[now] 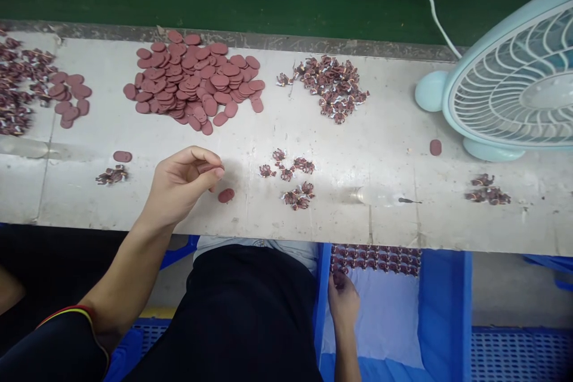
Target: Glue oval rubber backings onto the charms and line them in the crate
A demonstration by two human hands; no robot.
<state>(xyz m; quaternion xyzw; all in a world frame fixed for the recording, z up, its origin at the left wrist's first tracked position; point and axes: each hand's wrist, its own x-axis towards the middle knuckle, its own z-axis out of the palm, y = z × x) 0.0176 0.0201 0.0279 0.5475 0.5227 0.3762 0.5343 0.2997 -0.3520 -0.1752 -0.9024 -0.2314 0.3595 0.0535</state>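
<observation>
My left hand (pixel 190 182) is over the table with its fingers pinched on a reddish-brown oval disc (pixel 204 169). Just right of it, another oval disc (pixel 226 196) lies on the table. My right hand (pixel 344 295) is down in the blue bin (pixel 443 304), closed at the left end of the rows of small brown figures (pixel 380 258); what its fingers hold is too small to make out. White sheeting (pixel 387 310) lies below those rows. Small groups of loose figures (pixel 299 196) sit on the table between the hands.
A big pile of oval discs (pixel 197 80) and a heap of figures (pixel 335 86) lie along the far side of the table (pixel 389 125). A pale blue fan (pixel 514 83) stands at the right. A clear bottle-like object (pixel 376 196) lies near the front edge.
</observation>
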